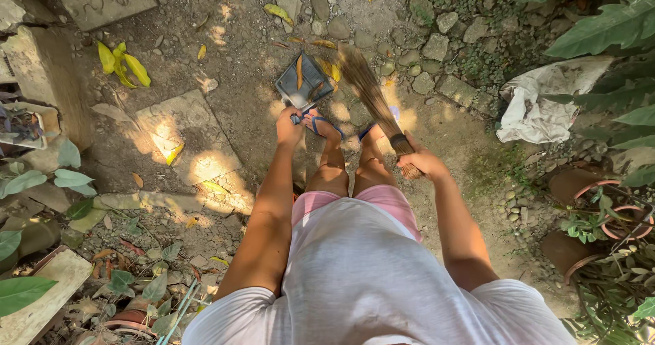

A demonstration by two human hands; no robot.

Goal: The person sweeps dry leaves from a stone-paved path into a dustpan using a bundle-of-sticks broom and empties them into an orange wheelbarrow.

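My left hand (288,128) grips the handle of a grey dustpan (302,82) resting on the dirt ahead of my feet, with a yellow leaf or two lying in it. My right hand (421,161) is closed around the bound end of a straw hand broom (368,89), whose bristles reach up and left to the dustpan's right edge. Between my arms are my bare knees, pink shorts and blue sandals. More yellow leaves (123,63) lie scattered on the ground to the left.
Flat stone slabs (179,128) are set in the dirt at left. A crumpled white cloth (546,99) lies at right beside clay pots (592,188) and leafy plants. Pebbles (437,45) cover the far ground.
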